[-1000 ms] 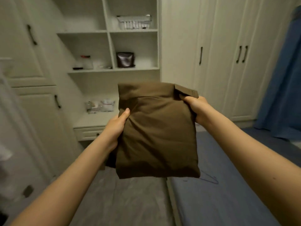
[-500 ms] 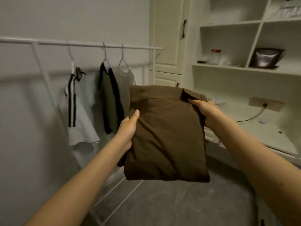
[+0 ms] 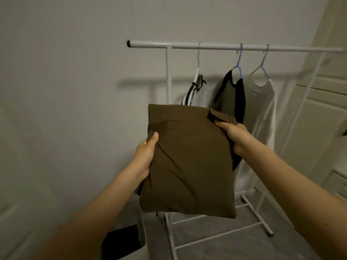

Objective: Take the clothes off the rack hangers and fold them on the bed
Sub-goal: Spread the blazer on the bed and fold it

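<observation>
A: What have the hands got?

B: The left hand [image 3: 145, 156] clamps the left edge of the folded olive-brown fabric bundle [image 3: 187, 162], thumb on its front; the right hand [image 3: 235, 136] pinches its upper right corner. Both are closed on it, at frame centre.

A: And the rest?

B: Behind, upper right, the white metal clothes rack [image 3: 225, 46] carries a striped white top [image 3: 189, 94], a black-and-olive garment [image 3: 231, 96] and a pale grey vest [image 3: 262, 102]. The bundle's long axis runs vertical; the right hand looks nearer those hangers.

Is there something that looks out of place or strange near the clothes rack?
A dark garment lies crumpled on the floor beside the rack, off any hanger. Otherwise nothing stands out: three garments hang normally.
</observation>
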Available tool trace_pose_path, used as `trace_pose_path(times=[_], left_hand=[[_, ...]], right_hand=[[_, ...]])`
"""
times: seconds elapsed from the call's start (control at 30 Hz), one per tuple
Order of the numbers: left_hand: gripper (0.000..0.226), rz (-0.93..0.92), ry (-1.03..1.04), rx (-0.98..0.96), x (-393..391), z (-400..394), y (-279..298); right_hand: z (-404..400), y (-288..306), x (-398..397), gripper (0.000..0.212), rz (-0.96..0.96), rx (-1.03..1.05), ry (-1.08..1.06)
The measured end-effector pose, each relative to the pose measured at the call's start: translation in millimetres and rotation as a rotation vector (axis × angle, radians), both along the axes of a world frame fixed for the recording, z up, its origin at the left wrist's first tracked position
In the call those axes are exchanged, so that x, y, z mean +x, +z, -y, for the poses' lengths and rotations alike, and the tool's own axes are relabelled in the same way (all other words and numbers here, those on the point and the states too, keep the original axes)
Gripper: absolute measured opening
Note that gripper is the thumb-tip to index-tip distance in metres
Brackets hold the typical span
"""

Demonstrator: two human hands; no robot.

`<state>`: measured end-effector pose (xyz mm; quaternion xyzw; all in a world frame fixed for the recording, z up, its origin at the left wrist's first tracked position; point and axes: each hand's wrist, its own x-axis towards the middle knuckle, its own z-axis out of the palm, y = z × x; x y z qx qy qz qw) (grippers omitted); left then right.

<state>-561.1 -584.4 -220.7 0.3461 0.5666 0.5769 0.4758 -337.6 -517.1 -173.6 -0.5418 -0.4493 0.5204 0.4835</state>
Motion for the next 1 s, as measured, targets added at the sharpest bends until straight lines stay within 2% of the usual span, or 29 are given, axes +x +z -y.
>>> trace_pose_path(times=[0.07,0.2,0.33,0.47,0.6,0.67,0.83,0.97,1.0], left_hand=[[0.056,-0.014,0.109,0.002,-19.1,9.4,7.2],[0.058,-0.060,0.288,-0.011,-52.1,29.0,6.7],[0.057,-0.049,0.485,-0.047,-91.9,61.6,-5.2],[0.053,-0.035,0.594,-0.090,-131.0,85.5,-24.5],[0.050,0.071,0.613,-0.145,-178.5,87.7,-66.3],[0.050,0.137,0.620,-0.193,-201.3,80.0,-90.7],[0.063,0.308,0.575,-0.311,-283.5,28.4,-158.2],[0.057,0.407,0.576,-0.384,-340.5,-18.7,-220.3],[0.056,0.435,0.572,-0.404,-352.4,-30.6,-236.9]], right_hand=[[-16.4,3.6,-28.9,0.034,-0.019,-0.005,0.128],[-35.7,6.9,-79.4,0.028,-0.070,-0.017,0.354],[-42.5,-1.8,-143.0,0.037,-0.073,-0.031,0.562],[-42.9,-24.8,-206.2,0.027,-0.035,-0.084,0.704],[-55.3,-66.6,-274.0,0.017,0.008,-0.144,0.747],[-65.6,-93.7,-302.8,0.019,0.045,-0.197,0.764],[-113.6,-168.9,-384.5,0.045,0.127,-0.331,0.714],[-149.0,-241.5,-432.7,0.072,0.124,-0.468,0.658],[-156.0,-259.7,-442.9,0.071,0.109,-0.499,0.657]])
